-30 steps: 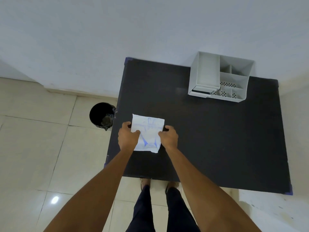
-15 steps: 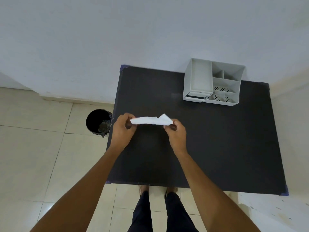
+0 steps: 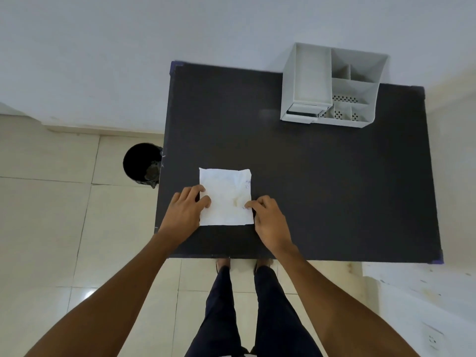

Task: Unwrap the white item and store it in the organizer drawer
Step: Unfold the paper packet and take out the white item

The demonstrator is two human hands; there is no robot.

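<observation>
A white paper sheet [image 3: 225, 191] lies flat on the black table [image 3: 334, 189], near its front left part. It shows faint creases and a small bump near its right edge. My left hand [image 3: 186, 210] rests on the sheet's left edge with its fingers pressing the paper. My right hand [image 3: 268, 219] pinches the sheet's right edge at the small bump. The white organizer [image 3: 332, 85] stands at the table's back right, its small drawer [image 3: 302, 113] at the lower left front.
A black waste bin [image 3: 141, 163] stands on the tiled floor just left of the table. A white wall runs behind the table. My legs and feet show below the table's front edge.
The paper was lifted and turned over between both hands half a second ago. Now it lies flat on the table with its plainer side up, both hands on its edges.
</observation>
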